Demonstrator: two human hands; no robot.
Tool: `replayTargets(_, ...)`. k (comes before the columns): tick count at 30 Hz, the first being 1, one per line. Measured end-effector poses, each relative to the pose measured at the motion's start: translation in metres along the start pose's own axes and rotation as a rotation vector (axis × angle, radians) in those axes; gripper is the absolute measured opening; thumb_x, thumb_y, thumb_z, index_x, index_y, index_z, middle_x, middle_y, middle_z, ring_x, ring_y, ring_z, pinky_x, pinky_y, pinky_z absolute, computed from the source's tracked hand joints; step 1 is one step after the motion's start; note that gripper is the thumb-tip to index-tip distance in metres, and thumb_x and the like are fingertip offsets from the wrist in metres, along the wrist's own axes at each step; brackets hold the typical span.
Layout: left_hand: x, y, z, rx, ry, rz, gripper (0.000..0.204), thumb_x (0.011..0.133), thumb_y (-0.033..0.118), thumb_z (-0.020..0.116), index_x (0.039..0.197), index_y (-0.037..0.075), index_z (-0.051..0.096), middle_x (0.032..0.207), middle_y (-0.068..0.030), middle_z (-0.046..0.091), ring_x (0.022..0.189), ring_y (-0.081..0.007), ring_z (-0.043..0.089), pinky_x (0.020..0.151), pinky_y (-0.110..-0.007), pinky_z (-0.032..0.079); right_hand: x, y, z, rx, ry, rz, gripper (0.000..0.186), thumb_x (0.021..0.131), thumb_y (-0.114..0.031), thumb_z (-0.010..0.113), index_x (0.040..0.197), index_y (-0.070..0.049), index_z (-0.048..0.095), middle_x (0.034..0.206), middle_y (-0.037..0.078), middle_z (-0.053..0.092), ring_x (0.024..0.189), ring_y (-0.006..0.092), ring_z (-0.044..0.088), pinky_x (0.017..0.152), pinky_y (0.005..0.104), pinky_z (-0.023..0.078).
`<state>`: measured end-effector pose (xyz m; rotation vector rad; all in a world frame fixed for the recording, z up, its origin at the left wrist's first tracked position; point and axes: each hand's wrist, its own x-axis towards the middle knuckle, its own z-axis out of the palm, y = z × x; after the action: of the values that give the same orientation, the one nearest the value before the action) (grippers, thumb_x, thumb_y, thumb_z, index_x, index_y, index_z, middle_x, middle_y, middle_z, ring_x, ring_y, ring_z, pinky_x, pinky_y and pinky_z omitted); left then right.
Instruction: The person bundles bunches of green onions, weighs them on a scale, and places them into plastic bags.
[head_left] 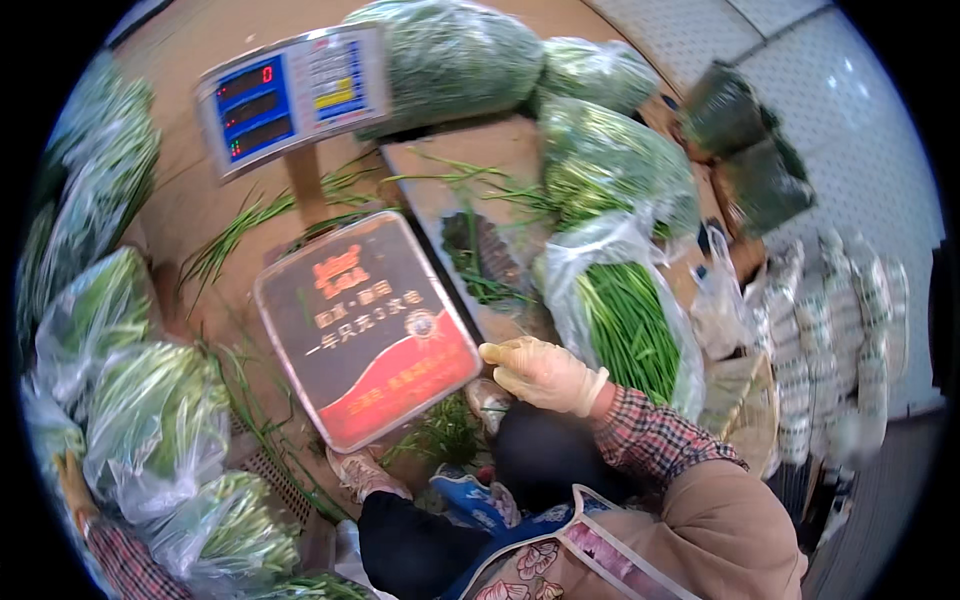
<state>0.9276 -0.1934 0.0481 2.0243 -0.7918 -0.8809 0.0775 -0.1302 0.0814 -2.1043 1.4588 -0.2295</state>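
Observation:
My right hand [545, 374], in a pale glove, is at the right edge of a weighing scale's platform [345, 365]. Its fingers are bent and pressed together, with nothing visible in them. The platform is dark with a red lower part and carries no goods. My left hand [73, 487], also gloved, reaches out to the far left rim against a clear plastic bag of greens [52, 425]. It is small and squeezed there, so its grip cannot be made out. Right of my right hand stands an opened clear bag of long green stalks [628, 325].
The scale's display [290, 100] rises on a post behind the platform. Filled bags [155, 415] line the left; more bags [450, 60] lie at the back. Loose stalks [235, 235] litter the brown floor. White printed packs [835, 330] are stacked at the right.

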Motion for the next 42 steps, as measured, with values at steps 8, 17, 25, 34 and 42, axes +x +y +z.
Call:
replayTargets(8,-0.04,0.054,0.015,0.456,0.299,0.346,0.058,0.088,0.032,0.05,0.134,0.001,0.036,0.135,-0.0158,0.04,0.123,-0.0276,0.04,0.102,-0.036,0.028,-0.167,0.098,-0.014,-0.056,0.149,0.601,0.042,0.084,-0.026,0.048,0.12,-0.004,0.05,0.108,0.022,0.058,0.102,0.0347,0.056,0.09,0.0394,0.043)
replayTargets(17,-0.273,0.226,0.211,0.359,0.105,0.988,0.041,0.091,0.018,0.051,0.128,0.002,0.045,0.135,-0.0123,0.041,0.127,-0.0237,0.035,0.107,-0.034,0.022,-0.281,0.202,0.012,0.177,0.333,1.049,0.034,0.078,-0.025,0.053,0.102,-0.002,0.06,0.1,0.021,0.061,0.1,0.0314,0.056,0.088,0.0371,0.042)
replayTargets(25,-0.473,0.227,0.487,0.12,-0.534,1.211,0.034,0.084,0.001,0.054,0.118,0.003,0.054,0.13,-0.0123,0.046,0.126,-0.024,0.038,0.105,-0.035,0.027,-0.36,0.255,-0.02,-0.271,0.617,1.178,0.043,0.076,-0.023,0.054,0.113,-0.001,0.052,0.108,0.024,0.055,0.099,0.0352,0.055,0.089,0.0416,0.042)
replayTargets(34,-0.686,0.06,0.639,0.159,-1.324,0.938,0.029,0.085,0.016,0.055,0.113,0.006,0.056,0.117,-0.0129,0.056,0.113,-0.0254,0.051,0.098,-0.035,0.038,-0.224,0.264,0.02,-0.442,0.743,0.851,0.042,0.074,-0.034,0.064,0.108,-0.01,0.058,0.117,0.014,0.052,0.109,0.034,0.048,0.089,0.0417,0.042)
replayTargets(42,-0.659,0.071,0.651,0.536,-1.294,0.497,0.04,0.086,0.036,0.051,0.109,0.005,0.06,0.106,-0.0162,0.061,0.101,-0.0306,0.056,0.089,-0.035,0.042,-0.252,0.27,0.001,0.367,1.066,0.718,0.018,0.08,-0.021,0.065,0.085,-0.005,0.058,0.083,0.012,0.063,0.079,0.0251,0.061,0.072,0.0344,0.046)
